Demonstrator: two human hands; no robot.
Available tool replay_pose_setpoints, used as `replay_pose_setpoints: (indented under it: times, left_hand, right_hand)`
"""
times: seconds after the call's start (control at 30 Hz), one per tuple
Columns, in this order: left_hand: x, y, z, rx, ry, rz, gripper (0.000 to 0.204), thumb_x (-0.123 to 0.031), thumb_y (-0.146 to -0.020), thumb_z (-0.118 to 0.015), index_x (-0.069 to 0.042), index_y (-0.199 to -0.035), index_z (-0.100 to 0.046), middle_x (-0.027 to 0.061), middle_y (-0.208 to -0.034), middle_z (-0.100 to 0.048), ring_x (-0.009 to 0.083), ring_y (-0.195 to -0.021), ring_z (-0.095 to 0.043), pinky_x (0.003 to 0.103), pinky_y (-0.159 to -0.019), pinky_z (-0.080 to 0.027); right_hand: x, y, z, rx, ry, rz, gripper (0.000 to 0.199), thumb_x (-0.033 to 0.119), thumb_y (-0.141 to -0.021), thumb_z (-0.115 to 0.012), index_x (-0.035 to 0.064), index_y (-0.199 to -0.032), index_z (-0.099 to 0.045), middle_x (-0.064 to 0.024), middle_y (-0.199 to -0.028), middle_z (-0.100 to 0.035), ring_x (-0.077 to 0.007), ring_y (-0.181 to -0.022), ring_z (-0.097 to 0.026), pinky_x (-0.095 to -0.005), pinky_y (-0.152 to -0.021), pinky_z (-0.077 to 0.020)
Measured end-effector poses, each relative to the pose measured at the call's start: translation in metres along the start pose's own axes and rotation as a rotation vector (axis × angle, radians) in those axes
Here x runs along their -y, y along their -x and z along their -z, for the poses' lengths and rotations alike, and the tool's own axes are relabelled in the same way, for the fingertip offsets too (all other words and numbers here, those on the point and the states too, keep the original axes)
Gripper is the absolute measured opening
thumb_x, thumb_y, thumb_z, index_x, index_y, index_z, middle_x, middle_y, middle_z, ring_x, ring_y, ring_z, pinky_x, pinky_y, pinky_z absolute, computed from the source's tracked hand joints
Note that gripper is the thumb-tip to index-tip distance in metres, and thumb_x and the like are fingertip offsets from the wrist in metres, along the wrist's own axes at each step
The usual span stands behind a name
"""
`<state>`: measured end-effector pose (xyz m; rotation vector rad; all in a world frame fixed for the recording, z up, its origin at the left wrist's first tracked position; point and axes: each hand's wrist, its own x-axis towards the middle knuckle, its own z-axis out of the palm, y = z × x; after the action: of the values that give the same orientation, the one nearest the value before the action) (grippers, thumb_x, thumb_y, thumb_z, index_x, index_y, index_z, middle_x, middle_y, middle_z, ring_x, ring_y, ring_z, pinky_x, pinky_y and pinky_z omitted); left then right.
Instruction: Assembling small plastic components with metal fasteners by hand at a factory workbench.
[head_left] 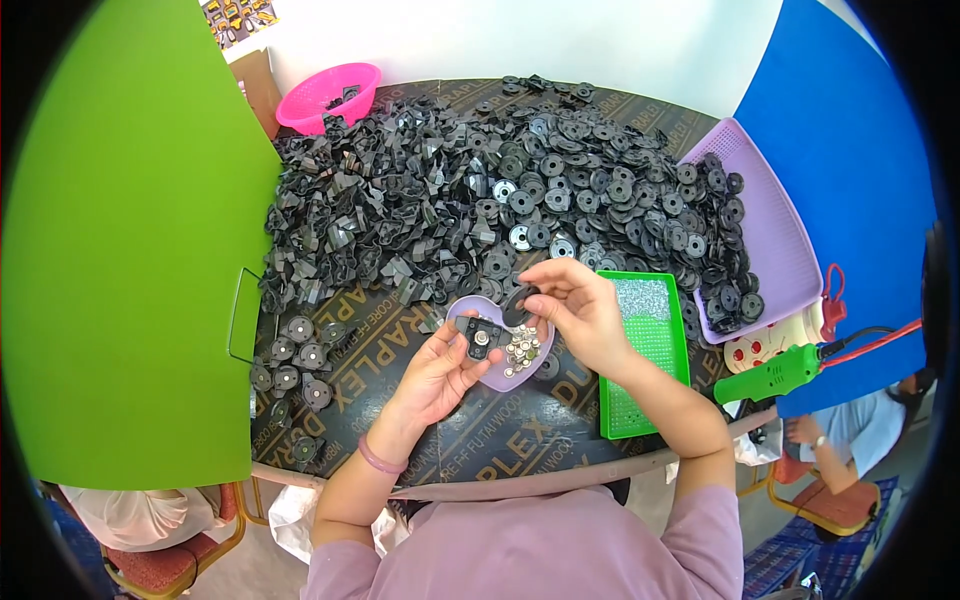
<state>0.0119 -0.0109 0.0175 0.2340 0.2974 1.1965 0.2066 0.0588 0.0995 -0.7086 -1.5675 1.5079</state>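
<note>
My left hand (440, 365) holds a small black plastic piece (480, 338) with a silver rivet in its middle. Just right of it, my right hand (575, 305) pinches a black round disc (517, 305) over a lilac heart-shaped dish (492, 378). The dish holds several small silver rivets (523, 350). A large heap of black plastic parts and discs (470, 190) covers the dark table (500, 430) beyond both hands.
A green tray (650, 350) lies to the right of my hands, a lilac basket (775, 230) of discs beyond it. A pink basket (325, 95) stands at the back left. Assembled pieces (295, 365) lie at left. Green divider (130, 250), blue divider (850, 150), green power tool (775, 372).
</note>
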Motion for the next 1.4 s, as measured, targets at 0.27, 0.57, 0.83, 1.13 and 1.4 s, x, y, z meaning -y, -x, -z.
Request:
replay_pose_setpoints:
  times: [0.27, 0.57, 0.83, 1.13, 1.4]
  left_hand:
    - [0.01, 0.001, 0.0, -0.016, -0.08, -0.11, 0.036, -0.006, -0.088, -0.056, -0.009, -0.122, -0.044, 0.012, -0.111, -0.058, 0.0261, -0.1, -0.061, 0.035, -0.084, -0.056]
    - [0.013, 0.004, -0.006, 0.043, -0.075, -0.134, 0.04, -0.005, -0.087, -0.057, -0.009, -0.124, -0.041, 0.012, -0.119, -0.054, 0.0249, -0.108, -0.057, 0.038, -0.091, -0.052]
    - [0.015, 0.002, -0.005, 0.041, -0.078, -0.138, 0.037, -0.005, -0.088, -0.055, -0.009, -0.122, -0.043, 0.012, -0.119, -0.054, 0.0246, -0.108, -0.057, 0.039, -0.092, -0.051]
    - [0.013, 0.008, -0.013, -0.008, -0.173, -0.165, 0.037, -0.01, -0.087, -0.059, -0.008, -0.121, -0.044, 0.0076, -0.101, -0.059, 0.0207, -0.097, -0.061, 0.039, -0.089, -0.052]
    - [-0.034, 0.042, -0.015, -0.227, -1.405, -0.106, 0.027, -0.005, -0.086, -0.061, -0.002, -0.112, -0.053, 0.0024, -0.08, -0.062, 0.0066, -0.067, -0.054, 0.02, -0.061, -0.044]
  right_hand:
    - [-0.017, 0.002, -0.02, 0.002, 0.218, 0.048, 0.009, 0.007, -0.084, -0.064, -0.0004, -0.083, -0.06, -0.0016, -0.085, -0.053, -0.0061, -0.067, -0.051, -0.0188, -0.056, -0.0411]
    - [-0.022, 0.001, -0.037, -0.176, 0.714, 0.46, 0.008, 0.003, -0.078, -0.065, -0.0008, -0.076, -0.059, -0.0082, -0.079, -0.047, -0.0186, -0.067, -0.049, -0.0274, -0.057, -0.0396]
    - [-0.022, 0.006, -0.037, -0.145, 0.752, 0.441, 0.006, 0.001, -0.078, -0.064, -0.0009, -0.078, -0.058, -0.0108, -0.081, -0.047, -0.0228, -0.069, -0.051, -0.0312, -0.059, -0.0424]
    - [-0.025, 0.011, -0.034, -0.112, 0.928, 0.489, 0.012, 0.001, -0.077, -0.065, -0.0001, -0.085, -0.055, -0.0123, -0.085, -0.049, -0.0252, -0.072, -0.053, -0.0339, -0.061, -0.0446]
    - [-0.007, 0.022, -0.02, -0.019, 0.764, 0.326, 0.035, 0.001, -0.074, -0.066, 0.0016, -0.105, -0.05, -0.0107, -0.095, -0.048, -0.0195, -0.074, -0.048, -0.0292, -0.064, -0.0423]
